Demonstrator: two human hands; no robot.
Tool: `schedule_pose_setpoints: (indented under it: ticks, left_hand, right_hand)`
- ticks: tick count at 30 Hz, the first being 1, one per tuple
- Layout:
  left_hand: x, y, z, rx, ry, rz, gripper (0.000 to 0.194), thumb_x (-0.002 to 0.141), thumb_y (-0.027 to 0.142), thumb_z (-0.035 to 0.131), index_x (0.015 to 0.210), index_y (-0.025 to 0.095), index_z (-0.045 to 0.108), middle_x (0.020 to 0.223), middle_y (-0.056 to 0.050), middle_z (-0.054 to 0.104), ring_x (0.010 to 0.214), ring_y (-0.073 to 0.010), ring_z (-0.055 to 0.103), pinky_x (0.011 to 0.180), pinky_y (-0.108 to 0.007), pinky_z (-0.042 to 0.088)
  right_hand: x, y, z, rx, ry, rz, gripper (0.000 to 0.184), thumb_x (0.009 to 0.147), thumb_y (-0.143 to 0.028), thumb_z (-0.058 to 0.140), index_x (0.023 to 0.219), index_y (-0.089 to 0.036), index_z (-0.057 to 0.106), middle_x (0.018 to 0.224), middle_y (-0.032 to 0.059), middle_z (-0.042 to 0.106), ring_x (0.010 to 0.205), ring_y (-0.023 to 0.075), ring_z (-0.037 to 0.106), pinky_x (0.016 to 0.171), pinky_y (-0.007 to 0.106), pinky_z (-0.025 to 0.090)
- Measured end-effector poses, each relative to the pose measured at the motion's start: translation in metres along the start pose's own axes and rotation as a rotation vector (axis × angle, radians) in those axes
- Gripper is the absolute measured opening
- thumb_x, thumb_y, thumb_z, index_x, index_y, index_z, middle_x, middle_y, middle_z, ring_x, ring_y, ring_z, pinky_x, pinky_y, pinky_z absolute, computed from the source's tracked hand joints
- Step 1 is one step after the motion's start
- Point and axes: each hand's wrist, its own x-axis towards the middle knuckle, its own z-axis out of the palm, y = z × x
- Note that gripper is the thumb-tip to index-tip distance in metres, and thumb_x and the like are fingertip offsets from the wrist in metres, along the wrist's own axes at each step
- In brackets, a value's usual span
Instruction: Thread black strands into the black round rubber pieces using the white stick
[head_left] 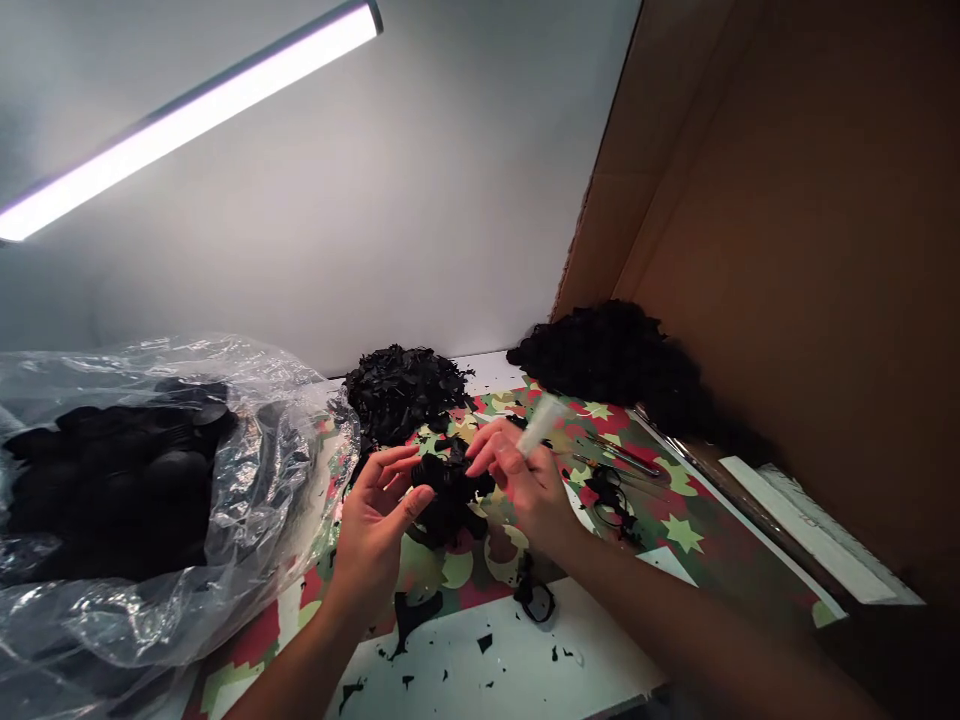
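Note:
My left hand (375,515) is curled with thumb and fingers around a small black round piece (426,474), over a heap of black scraps (450,515). Close by on the right, my right hand (529,490) is closed on a whitish, pen-like handle (541,425), which is blurred and sticks up past the knuckles. Whatever tip it has is hidden by the fingers. To the left lies a clear plastic bag (274,480) with many black rounded pieces (176,480) in it.
Behind the hands is a pile of black shreds (405,390); a larger black pile (615,360) leans by the cardboard wall (787,250). Thin tools (622,452) and black offcuts (611,500) lie right. A white strip (817,530) lies farther right. A tube lamp (195,115) hangs above.

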Motion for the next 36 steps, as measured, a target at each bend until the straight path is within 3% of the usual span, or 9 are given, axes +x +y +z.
schedule_pose_setpoints:
  ticks: [3, 5, 8, 11, 14, 20, 26, 36]
  left_hand:
    - [0.000, 0.003, 0.001, -0.079, -0.027, -0.072, 0.042, 0.079, 0.032, 0.080, 0.119, 0.025, 0.067, 0.124, -0.008, 0.067, 0.107, -0.0224, 0.067, 0.088, -0.033, 0.057]
    - [0.000, 0.005, 0.003, -0.122, -0.020, -0.091, 0.040, 0.078, 0.032, 0.080, 0.116, 0.024, 0.069, 0.122, -0.008, 0.069, 0.107, -0.0233, 0.067, 0.090, -0.034, 0.057]
    - [0.001, 0.008, 0.004, -0.173, 0.014, -0.090, 0.038, 0.074, 0.031, 0.083, 0.108, 0.023, 0.070, 0.117, -0.008, 0.071, 0.106, -0.0249, 0.069, 0.089, -0.037, 0.058]
    - [0.002, 0.007, 0.003, -0.172, 0.045, -0.063, 0.037, 0.071, 0.029, 0.085, 0.104, 0.022, 0.070, 0.109, -0.007, 0.072, 0.100, -0.0229, 0.069, 0.084, -0.033, 0.059]
    - [0.003, 0.005, 0.001, -0.118, 0.033, -0.018, 0.036, 0.071, 0.025, 0.086, 0.103, 0.022, 0.071, 0.102, -0.005, 0.072, 0.095, -0.0193, 0.068, 0.081, -0.027, 0.056]
    - [0.002, 0.003, -0.001, -0.029, -0.038, 0.093, 0.030, 0.076, 0.019, 0.082, 0.104, 0.027, 0.073, 0.104, -0.003, 0.069, 0.103, -0.0176, 0.063, 0.084, -0.024, 0.052]
    - [0.000, 0.003, -0.001, 0.098, -0.052, 0.177, 0.028, 0.082, 0.017, 0.076, 0.106, 0.029, 0.072, 0.107, -0.002, 0.065, 0.105, -0.0170, 0.061, 0.087, -0.024, 0.052]
    - [0.003, 0.011, -0.011, 0.684, -0.126, 0.497, 0.029, 0.089, 0.009, 0.063, 0.110, 0.029, 0.066, 0.111, -0.002, 0.063, 0.104, -0.0168, 0.062, 0.083, -0.028, 0.053]
  right_hand:
    - [-0.003, 0.003, -0.002, 0.013, 0.121, -0.079, 0.053, 0.106, -0.045, 0.031, 0.085, -0.021, 0.073, 0.097, 0.0080, 0.066, 0.089, 0.0202, 0.061, 0.073, 0.033, 0.051]
    - [-0.005, 0.003, -0.003, 0.023, 0.149, -0.101, 0.053, 0.107, -0.046, 0.028, 0.096, -0.024, 0.075, 0.093, 0.0073, 0.066, 0.086, 0.0202, 0.062, 0.067, 0.032, 0.051]
    - [-0.009, -0.002, -0.003, -0.008, 0.093, -0.168, 0.037, 0.105, -0.040, 0.039, 0.107, -0.026, 0.073, 0.092, 0.0059, 0.069, 0.077, 0.0183, 0.065, 0.058, 0.030, 0.052]
    - [-0.011, -0.008, 0.001, -0.068, 0.001, -0.241, 0.015, 0.096, -0.026, 0.061, 0.106, -0.026, 0.072, 0.098, 0.0050, 0.074, 0.086, 0.0194, 0.070, 0.076, 0.034, 0.057]
    - [-0.013, -0.010, 0.005, -0.002, -0.057, -0.156, 0.002, 0.089, -0.021, 0.069, 0.090, -0.023, 0.069, 0.101, 0.0048, 0.075, 0.091, 0.0193, 0.072, 0.082, 0.033, 0.057]
    - [-0.012, -0.015, 0.004, 0.001, -0.190, -0.052, 0.010, 0.087, -0.019, 0.067, 0.078, -0.021, 0.063, 0.113, 0.0056, 0.075, 0.097, 0.0198, 0.072, 0.085, 0.032, 0.055]
    - [-0.011, -0.015, 0.003, -0.040, -0.262, -0.005, 0.014, 0.091, -0.023, 0.062, 0.077, -0.022, 0.060, 0.112, 0.0051, 0.076, 0.088, 0.0186, 0.073, 0.076, 0.031, 0.057]
    - [-0.007, -0.014, 0.001, -0.105, -0.326, -0.016, 0.018, 0.094, -0.025, 0.058, 0.076, -0.022, 0.057, 0.108, 0.0027, 0.073, 0.093, 0.0183, 0.070, 0.081, 0.030, 0.055]
